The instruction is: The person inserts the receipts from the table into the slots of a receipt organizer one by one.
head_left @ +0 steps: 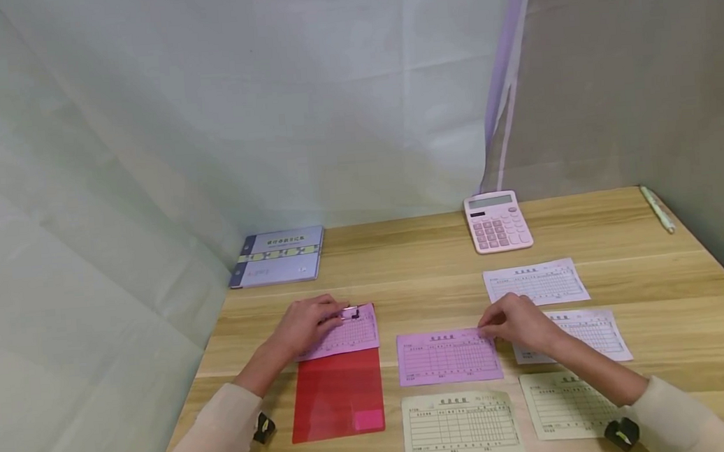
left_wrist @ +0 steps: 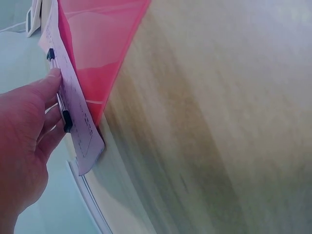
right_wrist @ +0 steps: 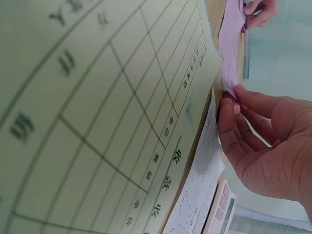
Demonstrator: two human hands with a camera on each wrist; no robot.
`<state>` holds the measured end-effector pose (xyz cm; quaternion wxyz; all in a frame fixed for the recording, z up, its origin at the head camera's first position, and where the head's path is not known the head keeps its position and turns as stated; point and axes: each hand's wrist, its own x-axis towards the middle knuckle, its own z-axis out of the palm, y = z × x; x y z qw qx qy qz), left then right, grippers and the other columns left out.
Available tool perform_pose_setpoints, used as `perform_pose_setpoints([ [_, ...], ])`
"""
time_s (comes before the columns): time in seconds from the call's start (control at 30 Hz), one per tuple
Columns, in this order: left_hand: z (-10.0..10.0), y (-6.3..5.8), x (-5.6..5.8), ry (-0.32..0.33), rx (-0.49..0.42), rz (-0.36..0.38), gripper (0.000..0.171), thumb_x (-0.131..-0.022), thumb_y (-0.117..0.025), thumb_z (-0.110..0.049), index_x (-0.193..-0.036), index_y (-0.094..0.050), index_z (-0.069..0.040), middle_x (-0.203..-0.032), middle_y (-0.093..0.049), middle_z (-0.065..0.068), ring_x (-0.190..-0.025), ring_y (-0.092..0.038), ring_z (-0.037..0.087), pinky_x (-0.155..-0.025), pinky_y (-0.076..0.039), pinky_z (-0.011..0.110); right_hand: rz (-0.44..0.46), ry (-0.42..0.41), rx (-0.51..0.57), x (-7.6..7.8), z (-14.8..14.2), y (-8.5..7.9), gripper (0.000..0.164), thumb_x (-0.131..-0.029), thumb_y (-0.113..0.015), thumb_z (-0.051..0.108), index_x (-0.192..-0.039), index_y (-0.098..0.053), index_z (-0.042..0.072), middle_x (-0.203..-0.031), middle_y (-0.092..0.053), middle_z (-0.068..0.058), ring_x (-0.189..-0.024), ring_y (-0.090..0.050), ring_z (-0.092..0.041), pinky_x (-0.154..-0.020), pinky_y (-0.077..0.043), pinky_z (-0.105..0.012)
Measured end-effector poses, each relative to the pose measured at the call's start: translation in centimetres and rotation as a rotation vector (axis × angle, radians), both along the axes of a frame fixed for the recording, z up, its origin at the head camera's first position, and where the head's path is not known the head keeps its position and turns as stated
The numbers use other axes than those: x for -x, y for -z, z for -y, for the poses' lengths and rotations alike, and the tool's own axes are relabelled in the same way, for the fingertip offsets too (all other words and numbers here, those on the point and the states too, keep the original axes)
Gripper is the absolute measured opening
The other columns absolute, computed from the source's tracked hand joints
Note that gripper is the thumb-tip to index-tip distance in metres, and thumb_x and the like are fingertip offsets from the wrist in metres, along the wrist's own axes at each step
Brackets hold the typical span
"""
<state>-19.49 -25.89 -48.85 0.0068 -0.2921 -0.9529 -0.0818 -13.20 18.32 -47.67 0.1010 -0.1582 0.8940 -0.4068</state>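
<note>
My left hand point(head_left: 306, 322) grips the metal clip point(head_left: 352, 315) at the top of a red clipboard point(head_left: 336, 392). In the left wrist view, the thumb lies on the clip point(left_wrist: 60, 92) while the fingers reach behind it. Under that clip is a pink receipt slip point(head_left: 351, 337), covering the board's upper part. To the right, a second pink slip point(head_left: 448, 361) lies on the table, its upper right corner pinched between thumb and forefinger of my right hand point(head_left: 520, 321). The right wrist view has this hand point(right_wrist: 273, 136) holding the corner of the pink slip point(right_wrist: 229, 58).
Two white slips point(head_left: 536, 284) and two pale yellow slips point(head_left: 461, 429) lie around the right hand. Farther back are a blue ledger book point(head_left: 282, 256), a pink calculator point(head_left: 498, 223) and a light green pen point(head_left: 657, 209). Curtains point(head_left: 328, 102) stand behind the table point(head_left: 403, 279).
</note>
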Motion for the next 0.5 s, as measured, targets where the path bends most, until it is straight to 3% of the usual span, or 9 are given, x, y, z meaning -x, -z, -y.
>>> perform_pose_setpoints([
  [0.23, 0.2, 0.1, 0.0, 0.029, -0.017, -0.026, 0.036, -0.102, -0.074, -0.029, -0.138, -0.074, -0.024, -0.113, -0.073, -0.008, -0.102, -0.069, 0.011, -0.094, -0.057, 0.039, 0.034, 0.009, 0.023, 0.2, 0.1, 0.0, 0.006, -0.094, -0.081, 0.008, -0.089, -0.082, 0.005, -0.080, -0.075, 0.001, -0.066, -0.064, -0.014, -0.058, -0.053, -0.026],
  [0.5, 0.0, 0.2, 0.1, 0.048, 0.008, -0.049, 0.035, -0.103, -0.073, -0.031, -0.137, -0.074, -0.024, -0.113, -0.073, -0.007, -0.101, -0.070, 0.012, -0.093, -0.057, 0.039, -0.006, -0.046, 0.092, 1.5, 1.2, -0.8, 0.006, -0.094, -0.080, 0.005, -0.090, -0.083, 0.004, -0.082, -0.077, -0.002, -0.068, -0.069, -0.017, -0.059, -0.055, -0.026],
])
